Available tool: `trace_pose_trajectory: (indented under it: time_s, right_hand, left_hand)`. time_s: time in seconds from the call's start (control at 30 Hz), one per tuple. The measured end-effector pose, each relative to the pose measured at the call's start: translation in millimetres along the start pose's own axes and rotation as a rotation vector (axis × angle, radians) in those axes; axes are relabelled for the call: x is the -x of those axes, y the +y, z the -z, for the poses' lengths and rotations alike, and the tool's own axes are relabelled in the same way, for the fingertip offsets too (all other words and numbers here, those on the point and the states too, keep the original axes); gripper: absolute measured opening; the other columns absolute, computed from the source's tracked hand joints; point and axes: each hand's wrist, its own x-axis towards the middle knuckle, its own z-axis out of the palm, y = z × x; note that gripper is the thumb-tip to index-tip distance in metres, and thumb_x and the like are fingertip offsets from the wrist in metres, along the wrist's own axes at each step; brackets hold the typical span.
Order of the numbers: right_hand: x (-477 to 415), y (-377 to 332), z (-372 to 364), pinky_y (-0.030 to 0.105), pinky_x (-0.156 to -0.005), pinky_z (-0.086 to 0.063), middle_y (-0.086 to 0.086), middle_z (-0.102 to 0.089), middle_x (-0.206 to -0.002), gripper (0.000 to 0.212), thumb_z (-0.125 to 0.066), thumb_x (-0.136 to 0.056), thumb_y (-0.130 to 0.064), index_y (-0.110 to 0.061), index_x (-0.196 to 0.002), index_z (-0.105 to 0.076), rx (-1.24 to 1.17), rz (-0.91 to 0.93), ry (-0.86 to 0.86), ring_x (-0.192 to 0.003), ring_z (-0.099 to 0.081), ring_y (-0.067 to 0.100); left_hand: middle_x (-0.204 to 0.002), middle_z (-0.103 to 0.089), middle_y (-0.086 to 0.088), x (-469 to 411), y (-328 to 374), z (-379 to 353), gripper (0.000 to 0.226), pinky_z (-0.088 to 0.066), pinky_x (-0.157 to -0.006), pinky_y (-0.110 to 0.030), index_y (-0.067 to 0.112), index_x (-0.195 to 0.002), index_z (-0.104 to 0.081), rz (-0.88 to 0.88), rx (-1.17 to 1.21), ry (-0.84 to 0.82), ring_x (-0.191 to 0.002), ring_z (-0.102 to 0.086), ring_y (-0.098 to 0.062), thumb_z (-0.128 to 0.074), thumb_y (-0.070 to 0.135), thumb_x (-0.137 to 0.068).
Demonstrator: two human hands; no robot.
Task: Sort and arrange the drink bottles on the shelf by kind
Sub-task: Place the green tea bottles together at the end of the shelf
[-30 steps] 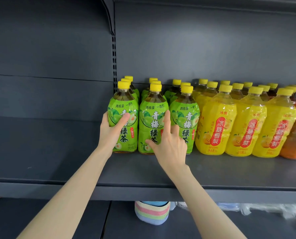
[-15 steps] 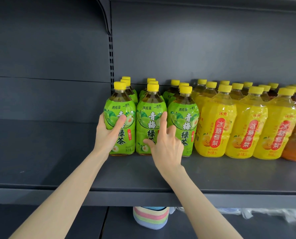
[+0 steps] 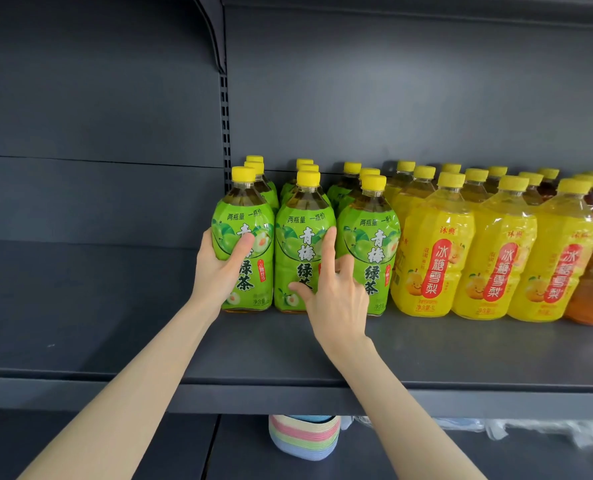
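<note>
While my left hand [image 3: 219,271] wraps the leftmost front green tea bottle [image 3: 250,216], thumb across its label, my right hand [image 3: 336,299] lies flat, fingers straight, against the middle green tea bottle [image 3: 298,237], gripping nothing. Both stand at the left end of the shelf [image 3: 461,351], near the yellow pear bottles [image 3: 433,258]. Risk noted: a sideways shove high on the body could tip one into the packed rows behind. Both bottles stand upright, long axis vertical, caps up, labels facing me.
</note>
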Motion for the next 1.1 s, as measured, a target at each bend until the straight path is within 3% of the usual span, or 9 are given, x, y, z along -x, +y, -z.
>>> trace_pose_trajectory:
  time_s: [0.17, 0.27, 0.37, 0.47, 0.57, 0.63, 0.77, 1.0, 1.1]
  right_hand:
    - [1, 3, 3, 0.026, -0.05, -0.035, 0.011, -0.054, -0.103, 0.094, -0.065, -0.083, -0.055, -0.016, -0.153, -0.016, -0.002, 0.04, 0.008, -0.062, -0.042, 0.017]
    - [2, 17, 12, 0.024, -0.047, -0.036, 0.012, -0.059, -0.097, 0.072, -0.069, -0.084, -0.045, -0.008, -0.141, -0.046, -0.119, 0.082, 0.177, -0.063, -0.052, 0.018]
    - [-4, 43, 24, 0.027, -0.061, -0.041, 0.021, -0.057, -0.111, 0.061, -0.075, -0.081, -0.033, -0.001, -0.129, -0.054, -0.239, 0.03, 0.404, -0.096, -0.058, 0.033]
    - [-17, 67, 32, 0.026, -0.084, -0.033, 0.018, -0.039, -0.141, 0.084, -0.072, -0.082, -0.042, -0.014, -0.149, -0.029, -0.364, -0.093, 0.234, -0.127, -0.04, 0.032]
    - [-24, 80, 34, 0.027, -0.094, -0.036, 0.008, -0.033, -0.152, 0.102, -0.073, -0.079, -0.045, -0.022, -0.154, -0.007, -0.531, -0.137, 0.016, -0.134, -0.039, 0.024]
    - [-23, 86, 34, 0.033, -0.097, -0.044, 0.005, -0.041, -0.149, 0.099, -0.073, -0.08, -0.044, -0.022, -0.154, -0.01, -0.516, -0.131, -0.029, -0.128, -0.048, 0.023]
    - [-19, 93, 32, 0.03, -0.081, -0.048, 0.006, -0.054, -0.136, 0.086, -0.069, -0.085, -0.041, -0.017, -0.152, -0.021, -0.402, -0.097, 0.033, -0.107, -0.06, 0.022]
    - [-16, 112, 28, 0.031, -0.101, -0.044, 0.002, -0.049, -0.144, 0.084, -0.068, -0.087, -0.031, -0.015, -0.152, -0.018, -0.623, -0.092, -0.189, -0.127, -0.051, 0.02]
    - [-13, 115, 27, 0.035, -0.101, -0.045, 0.004, -0.052, -0.141, 0.082, -0.068, -0.088, -0.028, -0.016, -0.152, -0.018, -0.617, -0.07, -0.196, -0.124, -0.054, 0.023]
  left_hand:
    - [-0.114, -0.061, 0.013, 1, 3, 1, 0.049, -0.051, -0.087, -0.029, 0.03, -0.124, -0.048, 0.015, -0.032, -0.007, -0.103, -0.059, -0.002, -0.066, 0.048, -0.082]
    - [-0.136, -0.045, 0.0, 10, 9, 1, 0.08, -0.042, -0.103, -0.038, 0.022, -0.141, -0.034, 0.015, -0.09, 0.049, -0.124, -0.047, -0.014, -0.07, 0.052, -0.076]
    - [-0.138, -0.036, -0.006, 32, 19, -7, 0.083, -0.034, -0.104, -0.032, 0.014, -0.141, -0.032, -0.179, -0.2, 0.202, -0.126, -0.034, -0.011, -0.07, 0.051, -0.077]
    - [-0.129, -0.041, -0.011, 54, 32, -28, 0.063, -0.03, -0.1, -0.029, 0.005, -0.128, -0.044, -0.505, -0.329, 0.324, -0.117, -0.033, -0.01, -0.066, 0.042, -0.083]
    - [-0.125, -0.048, -0.014, 66, 42, -60, 0.049, -0.032, -0.102, -0.031, 0.002, -0.121, -0.053, -0.647, -0.383, 0.255, -0.117, -0.041, -0.02, -0.065, 0.033, -0.085]
    - [-0.123, -0.052, -0.015, 70, 45, -80, 0.045, -0.037, -0.1, -0.038, 0.001, -0.119, -0.056, -0.685, -0.447, 0.201, -0.116, -0.046, -0.026, -0.069, 0.027, -0.085]
    - [-0.125, -0.054, -0.017, 65, 59, -109, 0.048, -0.037, -0.101, -0.035, -0.001, -0.123, -0.055, -0.768, -0.557, 0.101, -0.118, -0.048, -0.028, -0.068, 0.026, -0.086]
    - [-0.15, -0.034, -0.014, 31, 104, -158, 0.072, -0.028, -0.107, -0.029, 0.004, -0.148, -0.021, -0.536, -0.62, -0.163, -0.137, -0.034, -0.027, -0.051, 0.042, -0.094]
    - [-0.134, -0.054, -0.016, 23, 111, -173, 0.065, -0.037, -0.099, -0.034, 0.002, -0.146, -0.027, -0.421, -0.609, -0.146, -0.124, -0.049, -0.03, -0.049, 0.038, -0.096]
